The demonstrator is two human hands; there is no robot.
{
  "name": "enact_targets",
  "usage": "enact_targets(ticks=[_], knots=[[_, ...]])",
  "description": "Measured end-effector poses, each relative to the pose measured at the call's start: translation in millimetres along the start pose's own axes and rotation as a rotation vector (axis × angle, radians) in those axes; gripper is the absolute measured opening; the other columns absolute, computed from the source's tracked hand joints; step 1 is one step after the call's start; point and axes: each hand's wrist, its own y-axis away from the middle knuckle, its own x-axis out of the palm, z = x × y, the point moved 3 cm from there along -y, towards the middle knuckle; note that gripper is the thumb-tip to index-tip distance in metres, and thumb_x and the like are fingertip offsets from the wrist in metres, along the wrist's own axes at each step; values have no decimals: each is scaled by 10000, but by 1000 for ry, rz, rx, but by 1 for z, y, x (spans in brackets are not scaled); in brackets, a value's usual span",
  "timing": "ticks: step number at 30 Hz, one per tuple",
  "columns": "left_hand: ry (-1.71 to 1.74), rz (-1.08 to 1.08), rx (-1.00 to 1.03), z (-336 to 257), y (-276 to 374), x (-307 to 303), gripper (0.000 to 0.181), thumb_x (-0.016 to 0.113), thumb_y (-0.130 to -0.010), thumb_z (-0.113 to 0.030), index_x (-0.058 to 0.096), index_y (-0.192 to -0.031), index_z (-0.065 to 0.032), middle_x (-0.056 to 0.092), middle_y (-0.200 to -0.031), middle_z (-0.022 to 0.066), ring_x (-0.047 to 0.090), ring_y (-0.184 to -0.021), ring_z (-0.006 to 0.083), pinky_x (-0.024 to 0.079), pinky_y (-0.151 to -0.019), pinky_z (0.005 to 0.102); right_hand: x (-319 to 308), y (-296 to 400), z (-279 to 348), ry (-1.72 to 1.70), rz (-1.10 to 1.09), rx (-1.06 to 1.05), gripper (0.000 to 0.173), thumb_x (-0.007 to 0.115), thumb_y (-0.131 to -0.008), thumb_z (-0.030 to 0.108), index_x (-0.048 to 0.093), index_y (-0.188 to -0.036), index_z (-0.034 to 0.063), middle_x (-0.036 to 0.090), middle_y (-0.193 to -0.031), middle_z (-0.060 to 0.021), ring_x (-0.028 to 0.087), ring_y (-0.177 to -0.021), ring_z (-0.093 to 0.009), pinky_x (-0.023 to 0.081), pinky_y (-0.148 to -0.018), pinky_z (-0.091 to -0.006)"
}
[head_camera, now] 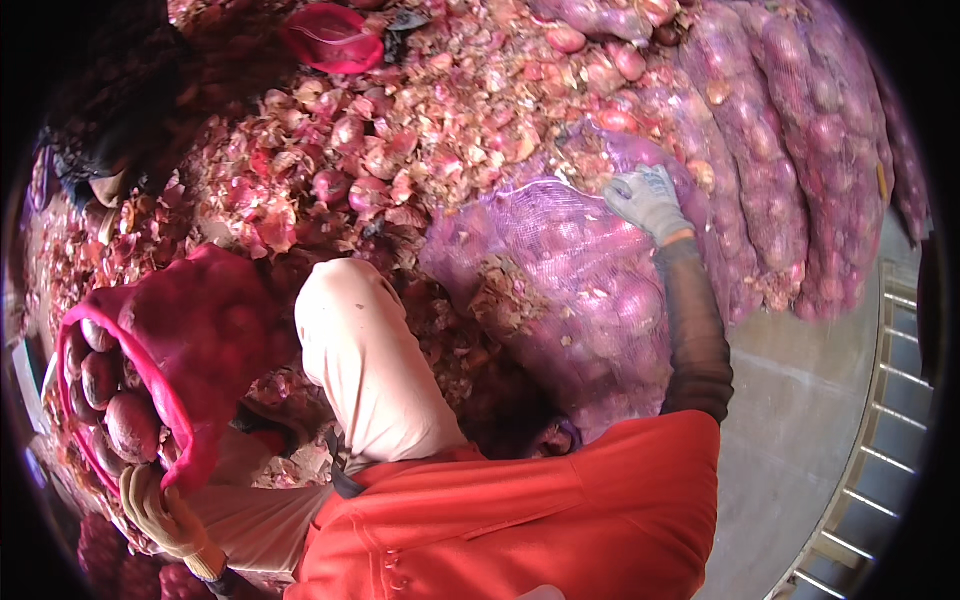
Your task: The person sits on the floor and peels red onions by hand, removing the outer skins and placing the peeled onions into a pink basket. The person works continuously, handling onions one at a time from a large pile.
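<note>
My right hand point(649, 201), in a grey glove, is closed on the open edge of a large purple mesh sack point(600, 300). Red onions show through its netting, and loose dry skins lie on its near side. At the far left, my left hand point(161, 514) wears a yellowish knit glove. It touches the lower mouth of a magenta mesh sack point(217, 322); whether its fingers pinch the rim is unclear. That sack lies tilted on its side with its mouth facing left. Several red onions point(133, 427) are visible inside the opening.
Onion skins and loose onions point(367, 193) cover the ground ahead. Full purple mesh sacks point(817, 150) stand in a row at right, beside grey floor point(795, 405) and a slatted metal frame point(870, 457). A pink sack point(334, 41) lies beyond. Another person's foot point(109, 187) shows upper left.
</note>
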Motion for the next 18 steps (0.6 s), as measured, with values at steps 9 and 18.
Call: enact_targets(ticks=[9, 18], knots=[[0, -12, -4, -4, 0, 0, 206, 587, -961, -118, 640, -1058, 56, 658, -1163, 203, 596, -1124, 413, 448, -996, 531, 14, 89, -12, -148, -143, 329, 485, 633, -840, 572, 692, -1071, 149, 706, -968, -140, 672, -961, -343, 502, -887, -453], [54, -30, -29, -17, -13, -10, 198, 628, -870, -30, 610, -1063, 9, 624, -1206, 174, 562, -1180, 401, 427, -1022, 507, 6, -57, 10, -306, -17, 236, 629, 662, -852, 558, 616, -1276, 96, 663, -1218, -170, 647, -1114, -340, 527, -941, -430]])
